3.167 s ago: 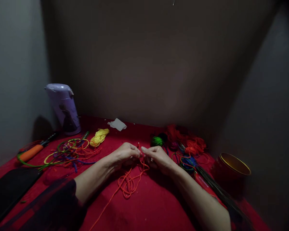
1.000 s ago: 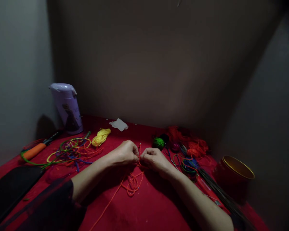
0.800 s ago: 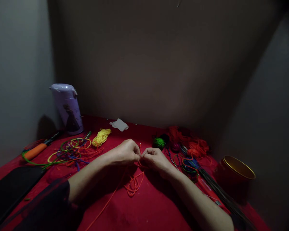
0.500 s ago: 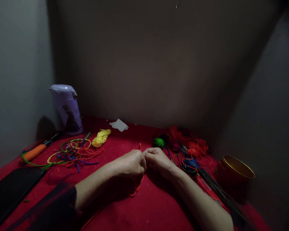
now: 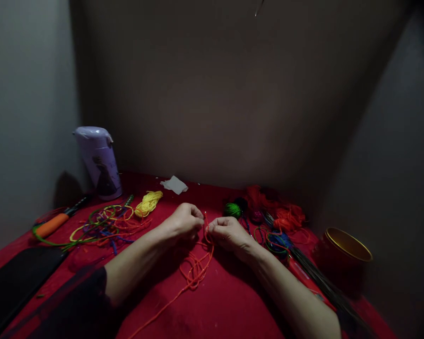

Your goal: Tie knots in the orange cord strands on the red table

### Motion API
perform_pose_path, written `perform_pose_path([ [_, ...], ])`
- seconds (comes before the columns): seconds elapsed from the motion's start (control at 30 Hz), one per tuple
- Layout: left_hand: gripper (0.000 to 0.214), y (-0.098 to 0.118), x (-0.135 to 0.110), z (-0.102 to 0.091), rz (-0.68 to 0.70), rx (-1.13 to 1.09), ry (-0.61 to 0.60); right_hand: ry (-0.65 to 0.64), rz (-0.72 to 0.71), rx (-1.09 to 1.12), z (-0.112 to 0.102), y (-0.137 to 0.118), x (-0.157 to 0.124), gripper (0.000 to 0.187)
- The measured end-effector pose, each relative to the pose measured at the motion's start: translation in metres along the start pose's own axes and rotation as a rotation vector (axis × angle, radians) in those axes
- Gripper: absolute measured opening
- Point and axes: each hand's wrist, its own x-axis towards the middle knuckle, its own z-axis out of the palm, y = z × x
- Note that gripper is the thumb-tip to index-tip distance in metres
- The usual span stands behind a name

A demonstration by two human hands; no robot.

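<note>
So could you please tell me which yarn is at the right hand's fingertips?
The orange strand running into the loose pile between the forearms; the yellow skein and green ball lie farther back.

A hand could pass between the tissue [image 5: 174, 185] and green ball [image 5: 232, 210]; nearer, loose orange yarn [image 5: 191, 284] lies in the way.

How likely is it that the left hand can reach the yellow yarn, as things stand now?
Probably yes. The yellow yarn lies on the red surface, to the left of and beyond the left hand, with nothing visible standing between them. Whether this hand holds the red-orange yarn is hard to tell.
</note>
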Motion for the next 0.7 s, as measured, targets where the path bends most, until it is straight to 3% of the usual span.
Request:
perform_pose_path([
  [0.07, 0.008, -0.005, 0.000, 0.010, -0.054, -0.129, -0.148, 0.015, 0.001, -0.006, 0.000, 0.000, 0.000, 0.011],
  [0.13, 0.011, -0.009, -0.002, 0.017, -0.076, -0.169, -0.215, 0.020, -0.006, -0.007, 0.000, 0.000, -0.001, 0.012],
  [0.33, 0.023, -0.009, 0.004, 0.006, -0.069, 0.010, -0.053, 0.006, 0.004, 0.001, -0.001, 0.000, -0.001, 0.012],
  [0.43, 0.032, -0.004, 0.006, -0.006, 0.026, -0.041, 0.047, -0.001, 0.003, 0.010, -0.001, 0.000, -0.001, 0.013],
  [0.6, 0.027, 0.017, -0.011, -0.021, 0.092, -0.362, -0.160, -0.005, 0.004, 0.005, -0.003, 0.002, -0.001, 0.012],
  [0.7, 0.023, 0.039, -0.030, -0.031, 0.180, -0.391, -0.235, -0.006, 0.005, -0.002, -0.003, 0.003, -0.001, 0.011],
])
